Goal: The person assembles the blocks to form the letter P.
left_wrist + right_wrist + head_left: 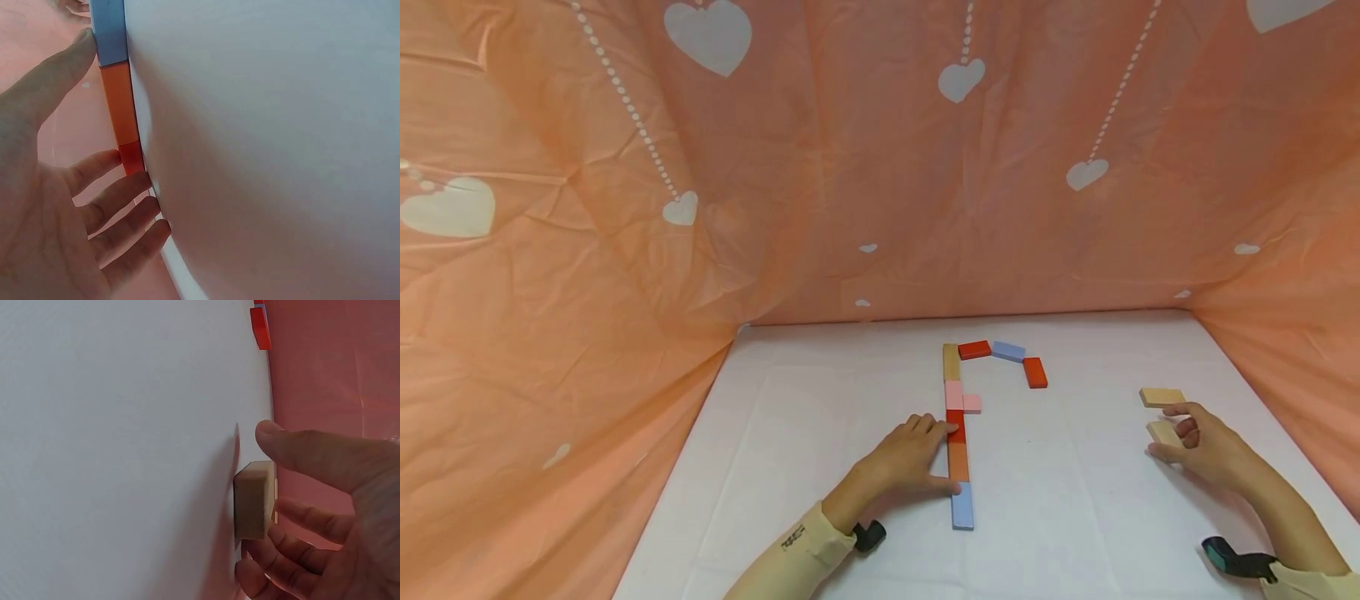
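A straight column of coloured blocks runs up the table in the head view. My left hand (906, 458) lies along its left side, thumb touching the light blue block (962, 512) near its joint with the orange block (958, 462), and a fingertip on the red block (955, 417). Its fingers are spread in the left wrist view. At the right, my right hand (1213, 450) reaches round a plain wooden block (1163, 432). In the right wrist view a gap shows between the thumb and this wooden block (252, 500); the other fingers are loosely bent beside its near end.
Above the red block are a pink block (953, 395), a small pink block (972, 404) and a wooden block (951, 362). From its top, a red block (974, 350), a blue block (1008, 351) and another red block (1036, 372) curve right. Another wooden block (1161, 397) lies beyond my right hand.
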Demonstrator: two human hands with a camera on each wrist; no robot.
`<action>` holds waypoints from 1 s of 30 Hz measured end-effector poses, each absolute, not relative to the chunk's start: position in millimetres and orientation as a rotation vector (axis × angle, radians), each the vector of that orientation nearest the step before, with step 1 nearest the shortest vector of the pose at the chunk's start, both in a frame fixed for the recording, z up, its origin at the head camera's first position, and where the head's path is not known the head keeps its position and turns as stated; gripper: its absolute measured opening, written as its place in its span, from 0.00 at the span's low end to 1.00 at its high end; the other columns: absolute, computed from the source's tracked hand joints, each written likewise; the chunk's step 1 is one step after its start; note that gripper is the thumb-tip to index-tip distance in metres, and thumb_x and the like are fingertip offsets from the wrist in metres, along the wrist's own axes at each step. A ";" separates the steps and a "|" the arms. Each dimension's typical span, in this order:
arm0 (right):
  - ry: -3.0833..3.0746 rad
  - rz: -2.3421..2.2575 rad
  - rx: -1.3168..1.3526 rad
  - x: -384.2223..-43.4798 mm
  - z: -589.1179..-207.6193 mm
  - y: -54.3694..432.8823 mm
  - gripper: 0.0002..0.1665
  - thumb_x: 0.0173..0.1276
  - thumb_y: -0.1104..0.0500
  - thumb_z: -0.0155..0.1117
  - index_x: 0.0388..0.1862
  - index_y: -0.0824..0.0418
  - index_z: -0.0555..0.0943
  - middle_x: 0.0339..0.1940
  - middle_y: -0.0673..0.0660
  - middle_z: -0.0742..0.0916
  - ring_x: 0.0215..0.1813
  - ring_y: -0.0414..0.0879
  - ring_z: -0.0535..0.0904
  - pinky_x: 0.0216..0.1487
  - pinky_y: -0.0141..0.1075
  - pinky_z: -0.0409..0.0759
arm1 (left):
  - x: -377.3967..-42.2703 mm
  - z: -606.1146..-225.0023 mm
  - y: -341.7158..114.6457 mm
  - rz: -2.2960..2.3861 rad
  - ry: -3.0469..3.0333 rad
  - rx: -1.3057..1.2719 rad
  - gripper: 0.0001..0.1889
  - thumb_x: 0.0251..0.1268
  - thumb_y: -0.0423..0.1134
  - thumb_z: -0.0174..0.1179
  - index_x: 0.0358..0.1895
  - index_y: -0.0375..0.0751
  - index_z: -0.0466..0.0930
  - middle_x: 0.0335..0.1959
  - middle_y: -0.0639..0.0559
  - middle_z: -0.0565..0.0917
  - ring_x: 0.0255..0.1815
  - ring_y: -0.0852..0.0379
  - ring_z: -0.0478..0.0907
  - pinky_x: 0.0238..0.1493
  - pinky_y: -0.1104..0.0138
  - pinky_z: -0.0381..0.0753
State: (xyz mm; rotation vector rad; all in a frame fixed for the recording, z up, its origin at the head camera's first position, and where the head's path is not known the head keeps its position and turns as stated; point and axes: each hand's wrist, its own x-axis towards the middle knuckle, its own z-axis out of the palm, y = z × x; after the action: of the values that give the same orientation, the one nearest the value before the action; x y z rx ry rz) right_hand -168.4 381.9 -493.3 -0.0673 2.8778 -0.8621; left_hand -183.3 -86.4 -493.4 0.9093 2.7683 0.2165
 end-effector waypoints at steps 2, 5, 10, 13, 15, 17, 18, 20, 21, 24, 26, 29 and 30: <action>2.882 -0.859 -0.059 -167.6 -493.8 381.1 0.45 0.71 0.50 0.78 0.67 0.78 0.64 0.48 0.74 0.79 0.48 0.65 0.79 0.44 0.53 0.79 | -183.3 -493.5 -86.2 0.218 2.769 0.910 0.48 0.62 0.69 0.72 0.80 0.49 0.68 0.64 0.51 0.77 0.65 0.53 0.73 0.69 0.62 0.76; 2.897 -0.861 -0.043 -166.7 -494.1 380.3 0.42 0.70 0.52 0.78 0.64 0.79 0.66 0.46 0.72 0.80 0.47 0.63 0.78 0.43 0.48 0.77 | -183.5 -493.4 -85.6 0.225 2.769 0.909 0.48 0.62 0.69 0.72 0.80 0.48 0.68 0.64 0.52 0.77 0.66 0.54 0.73 0.70 0.62 0.75; 2.882 -0.871 0.023 -165.9 -491.7 380.9 0.38 0.71 0.52 0.77 0.57 0.79 0.68 0.43 0.71 0.81 0.46 0.62 0.78 0.41 0.43 0.74 | -183.3 -492.5 -85.1 0.227 2.767 0.907 0.48 0.62 0.69 0.72 0.80 0.48 0.68 0.64 0.52 0.76 0.66 0.54 0.72 0.70 0.63 0.75; 2.873 -0.884 0.043 -166.1 -491.1 381.4 0.35 0.70 0.52 0.77 0.53 0.78 0.70 0.40 0.67 0.80 0.44 0.58 0.77 0.40 0.42 0.72 | -183.1 -492.1 -85.2 0.225 2.768 0.908 0.48 0.62 0.69 0.72 0.79 0.48 0.68 0.64 0.52 0.76 0.66 0.54 0.72 0.70 0.63 0.75; 2.875 -0.888 0.046 -166.6 -491.3 381.4 0.33 0.70 0.53 0.78 0.51 0.78 0.71 0.39 0.64 0.80 0.43 0.56 0.76 0.40 0.41 0.72 | -183.3 -492.6 -85.2 0.221 2.767 0.911 0.48 0.62 0.69 0.72 0.80 0.48 0.68 0.64 0.52 0.76 0.66 0.54 0.72 0.71 0.62 0.75; 2.881 -0.883 0.040 -167.1 -491.9 381.7 0.33 0.70 0.53 0.78 0.51 0.78 0.71 0.38 0.64 0.80 0.42 0.55 0.76 0.39 0.41 0.72 | -183.7 -492.8 -85.1 0.221 2.766 0.914 0.48 0.63 0.69 0.72 0.80 0.48 0.68 0.64 0.52 0.76 0.66 0.53 0.72 0.71 0.62 0.75; 2.881 -0.882 0.038 -167.4 -492.2 381.8 0.33 0.70 0.53 0.78 0.51 0.78 0.72 0.38 0.63 0.80 0.42 0.55 0.76 0.39 0.41 0.72 | -184.0 -493.0 -85.2 0.222 2.766 0.917 0.48 0.62 0.69 0.72 0.80 0.48 0.68 0.64 0.52 0.76 0.66 0.54 0.72 0.70 0.62 0.75; 2.886 -0.878 0.026 -168.0 -492.6 381.9 0.33 0.70 0.53 0.78 0.52 0.78 0.72 0.38 0.63 0.79 0.42 0.56 0.75 0.39 0.41 0.72 | -184.6 -493.9 -85.4 0.224 2.766 0.921 0.48 0.63 0.68 0.72 0.80 0.48 0.68 0.65 0.52 0.76 0.66 0.53 0.72 0.70 0.62 0.75; 2.886 -0.877 0.019 -168.2 -492.9 382.0 0.33 0.70 0.54 0.78 0.52 0.78 0.72 0.38 0.63 0.79 0.42 0.56 0.75 0.39 0.41 0.72 | -184.9 -494.0 -85.5 0.225 2.764 0.922 0.48 0.63 0.68 0.72 0.80 0.48 0.68 0.65 0.51 0.76 0.66 0.53 0.72 0.70 0.62 0.75; 2.894 -0.875 -0.007 -169.0 -492.8 381.2 0.32 0.69 0.54 0.78 0.53 0.78 0.72 0.38 0.63 0.80 0.43 0.57 0.76 0.39 0.41 0.72 | -185.2 -494.6 -85.5 0.230 2.763 0.922 0.48 0.63 0.68 0.72 0.80 0.48 0.67 0.65 0.51 0.76 0.66 0.53 0.72 0.70 0.62 0.75; 2.896 -0.881 -0.019 -170.1 -492.7 380.1 0.31 0.69 0.55 0.78 0.53 0.77 0.73 0.39 0.65 0.81 0.43 0.57 0.77 0.40 0.42 0.73 | -185.1 -494.6 -85.5 0.229 2.761 0.920 0.48 0.63 0.68 0.72 0.80 0.48 0.67 0.65 0.51 0.76 0.66 0.53 0.72 0.71 0.61 0.75; 2.913 -0.884 -0.041 -172.8 -491.2 376.5 0.30 0.69 0.56 0.78 0.53 0.76 0.74 0.41 0.68 0.84 0.44 0.60 0.79 0.42 0.46 0.77 | -185.1 -494.6 -85.5 0.227 2.758 0.916 0.48 0.63 0.68 0.72 0.80 0.48 0.67 0.65 0.51 0.76 0.66 0.53 0.72 0.71 0.61 0.75; 2.921 -0.888 -0.050 -173.9 -490.9 375.1 0.29 0.69 0.56 0.78 0.53 0.76 0.74 0.41 0.69 0.84 0.44 0.61 0.79 0.42 0.47 0.77 | -185.0 -494.5 -85.6 0.226 2.759 0.916 0.48 0.63 0.68 0.72 0.80 0.48 0.67 0.65 0.51 0.76 0.66 0.53 0.72 0.71 0.61 0.75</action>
State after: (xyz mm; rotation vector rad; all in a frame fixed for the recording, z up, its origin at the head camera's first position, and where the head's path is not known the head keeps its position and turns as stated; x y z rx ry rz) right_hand -173.9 375.1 -490.9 -0.0505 2.9206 -0.8884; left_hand -185.0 -85.6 -494.5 0.9162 2.7592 0.2265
